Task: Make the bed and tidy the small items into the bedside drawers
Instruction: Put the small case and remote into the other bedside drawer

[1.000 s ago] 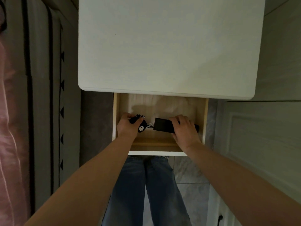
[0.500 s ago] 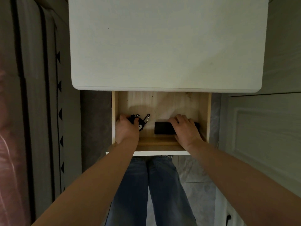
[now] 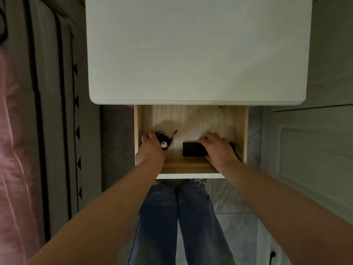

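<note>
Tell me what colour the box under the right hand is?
Black, seen from the head view.

The bedside cabinet top (image 3: 191,54) is smooth, matt white board. The open drawer (image 3: 241,131) is pale unfinished-looking wood with visible grain on its floor, its front edge white. A black keychain charm (image 3: 164,142) looks like glossy plastic or rubber; the black rectangular case (image 3: 193,149) is matt. The jeans (image 3: 177,222) are blue denim. The floor tiles (image 3: 233,197) are polished, marbled grey.

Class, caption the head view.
Both hands set a black googly-eyed keychain and flat black box inside the open wooden drawer.
</note>
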Action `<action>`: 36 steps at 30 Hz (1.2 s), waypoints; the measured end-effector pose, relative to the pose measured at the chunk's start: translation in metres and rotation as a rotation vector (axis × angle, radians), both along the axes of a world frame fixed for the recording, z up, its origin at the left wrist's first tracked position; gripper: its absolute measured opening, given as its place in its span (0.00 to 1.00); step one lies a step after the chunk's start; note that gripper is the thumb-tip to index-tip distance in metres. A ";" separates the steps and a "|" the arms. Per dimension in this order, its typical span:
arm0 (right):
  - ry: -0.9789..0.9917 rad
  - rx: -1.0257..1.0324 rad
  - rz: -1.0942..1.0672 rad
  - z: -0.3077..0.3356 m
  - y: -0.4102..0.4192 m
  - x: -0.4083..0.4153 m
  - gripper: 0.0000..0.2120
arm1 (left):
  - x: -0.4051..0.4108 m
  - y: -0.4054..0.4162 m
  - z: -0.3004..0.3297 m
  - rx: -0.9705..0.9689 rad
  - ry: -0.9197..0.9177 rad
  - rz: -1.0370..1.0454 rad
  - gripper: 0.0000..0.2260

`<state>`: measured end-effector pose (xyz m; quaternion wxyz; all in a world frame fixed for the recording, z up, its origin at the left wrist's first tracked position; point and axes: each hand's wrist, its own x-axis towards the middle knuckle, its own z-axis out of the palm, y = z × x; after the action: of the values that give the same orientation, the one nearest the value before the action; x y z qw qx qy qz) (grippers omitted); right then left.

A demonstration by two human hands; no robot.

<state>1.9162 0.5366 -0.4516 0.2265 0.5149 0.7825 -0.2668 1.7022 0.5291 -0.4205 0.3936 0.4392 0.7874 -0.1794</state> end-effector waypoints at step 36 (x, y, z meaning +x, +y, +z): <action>0.360 -0.013 -0.816 0.058 -0.065 -0.048 0.22 | -0.026 -0.018 -0.023 0.227 -0.252 -0.543 0.26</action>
<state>1.8680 0.4714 -0.3939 -0.0342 0.7255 0.5405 -0.4248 1.6765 0.5106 -0.4432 0.3741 0.6933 0.6014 -0.1332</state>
